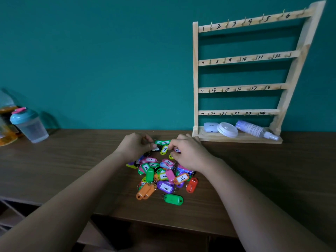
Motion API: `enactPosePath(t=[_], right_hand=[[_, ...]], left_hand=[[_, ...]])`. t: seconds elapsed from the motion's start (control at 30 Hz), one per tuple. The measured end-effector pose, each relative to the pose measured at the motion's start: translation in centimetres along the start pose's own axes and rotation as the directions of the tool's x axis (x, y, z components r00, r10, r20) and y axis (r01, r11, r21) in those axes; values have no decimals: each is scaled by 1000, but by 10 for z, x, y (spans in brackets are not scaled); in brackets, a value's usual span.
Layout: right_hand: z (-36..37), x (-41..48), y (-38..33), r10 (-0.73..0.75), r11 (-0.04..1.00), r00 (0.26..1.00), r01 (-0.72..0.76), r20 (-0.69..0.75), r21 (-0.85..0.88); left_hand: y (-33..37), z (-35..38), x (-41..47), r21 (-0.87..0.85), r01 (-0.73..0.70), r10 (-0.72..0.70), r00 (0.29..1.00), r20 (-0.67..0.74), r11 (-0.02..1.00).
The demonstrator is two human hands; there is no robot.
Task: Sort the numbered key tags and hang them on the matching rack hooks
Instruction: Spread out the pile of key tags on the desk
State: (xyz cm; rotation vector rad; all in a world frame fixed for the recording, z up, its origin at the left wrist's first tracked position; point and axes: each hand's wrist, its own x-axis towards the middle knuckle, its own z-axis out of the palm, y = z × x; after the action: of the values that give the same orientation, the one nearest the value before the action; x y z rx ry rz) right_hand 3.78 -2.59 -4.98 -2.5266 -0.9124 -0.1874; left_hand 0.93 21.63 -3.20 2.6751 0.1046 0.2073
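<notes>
Key tags (163,177): a loose, many-coloured heap on the table (72,170), in front of the rack (243,58) and to its left; none hangs on the rack yet.
Tag in question: a green tag (162,142) at the edge of the heap nearest the rack's base; its number is too blurred to read.
Long axis: crosswise, one end toward the rack, the other away from it.
Left hand (135,145): at the green tag's end farther from the rack, fingers curled down among the tags; whether they pinch one cannot be told.
Right hand (189,151): between the green tag and the rack, fingertips at its nearer end, curled over a pink tag; a firm hold cannot be confirmed.
Nearer hand: the right, so it likely carries to the hooks (211,26).
Hooks: numbered 1 to 24 in four rows, all bare.
Rack base: a small case (211,127), a white round tin (227,129) and a spray bottle (254,129).
</notes>
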Motion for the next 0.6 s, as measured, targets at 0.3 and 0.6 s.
enactPosePath(t=[0.3, 0.6], right_hand=[[-1, -3, -2, -42, 998, 999, 42, -8, 37], [4, -12, -8, -102, 990, 995, 101, 12, 95]], left_hand=[[-23, 1, -44, -86, -62, 37, 963, -268, 994], [-58, 9, -79, -37, -81, 65, 943, -325, 996]])
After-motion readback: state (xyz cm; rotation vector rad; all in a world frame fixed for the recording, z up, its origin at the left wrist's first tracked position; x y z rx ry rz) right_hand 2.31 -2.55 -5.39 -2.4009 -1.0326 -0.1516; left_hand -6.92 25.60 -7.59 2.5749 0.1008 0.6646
